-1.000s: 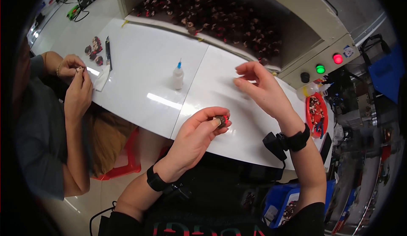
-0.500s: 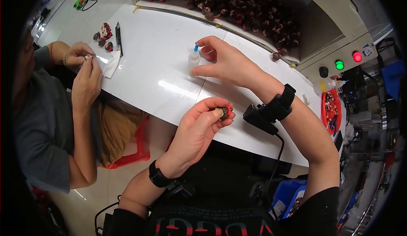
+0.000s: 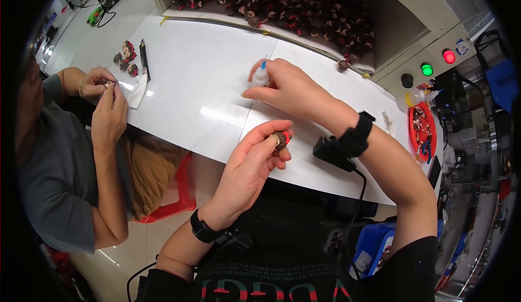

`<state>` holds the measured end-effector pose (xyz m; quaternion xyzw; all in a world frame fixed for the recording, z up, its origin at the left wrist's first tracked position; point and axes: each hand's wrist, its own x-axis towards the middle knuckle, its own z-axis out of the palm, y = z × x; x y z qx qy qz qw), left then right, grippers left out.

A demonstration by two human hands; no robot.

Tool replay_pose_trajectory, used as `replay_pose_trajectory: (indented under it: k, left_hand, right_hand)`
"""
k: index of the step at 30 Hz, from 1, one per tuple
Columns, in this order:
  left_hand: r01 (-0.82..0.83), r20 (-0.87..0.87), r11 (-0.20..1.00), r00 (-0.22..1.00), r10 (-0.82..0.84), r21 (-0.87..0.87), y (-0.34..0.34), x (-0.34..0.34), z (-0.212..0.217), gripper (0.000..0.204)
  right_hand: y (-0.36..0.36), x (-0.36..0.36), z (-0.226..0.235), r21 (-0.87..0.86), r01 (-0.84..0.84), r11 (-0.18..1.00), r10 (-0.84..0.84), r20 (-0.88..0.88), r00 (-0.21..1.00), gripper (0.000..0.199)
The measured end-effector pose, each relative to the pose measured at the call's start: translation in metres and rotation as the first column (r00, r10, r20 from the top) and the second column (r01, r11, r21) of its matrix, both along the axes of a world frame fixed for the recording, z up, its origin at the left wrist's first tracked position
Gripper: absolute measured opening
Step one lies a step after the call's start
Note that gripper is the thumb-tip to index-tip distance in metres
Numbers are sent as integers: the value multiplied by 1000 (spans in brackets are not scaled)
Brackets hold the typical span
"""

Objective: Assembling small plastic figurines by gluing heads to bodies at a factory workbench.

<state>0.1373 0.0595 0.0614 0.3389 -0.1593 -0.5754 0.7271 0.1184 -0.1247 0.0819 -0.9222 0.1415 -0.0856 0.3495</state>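
Head view: hands, small round brown piece (image 3: 280, 139), soft squeeze bottle (image 3: 260, 75).

Your left hand (image 3: 251, 163) is raised palm-up, its thumb and fingertips (image 3: 271, 139) pinched together. Your right hand (image 3: 290, 87) reaches forward, fingers curled closed, knuckles up. Both forearms enter from below, each with a black band at the wrist.
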Motion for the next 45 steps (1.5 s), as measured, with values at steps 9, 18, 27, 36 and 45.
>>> replay_pose_trajectory:
  k: [9, 18, 27, 36, 45]
  left_hand:
    - [-39, 76, 998, 996, 42, -40, -8, -14, 0, 40]
    - [-18, 194, 999, 981, 24, -35, -7, -13, -3, 40]
    - [8, 162, 998, 987, 1, -56, -7, -14, -3, 37]
    - [22, 171, 998, 985, -11, -62, -7, -13, -4, 37]
    - [28, 172, 998, 985, -16, -64, -6, -12, -3, 37]
  right_hand:
    - [8, -80, 31, 172, 205, 963, -205, -18, 979, 36]
    - [32, -167, 46, 261, 302, 917, -346, 141, 928, 31]
    - [43, -183, 38, 84, 232, 969, -240, 105, 965, 33]
    - [41, -180, 36, 7, 182, 983, -182, 124, 975, 33]
    - [42, -176, 36, -5, 184, 983, -183, 113, 977, 33]
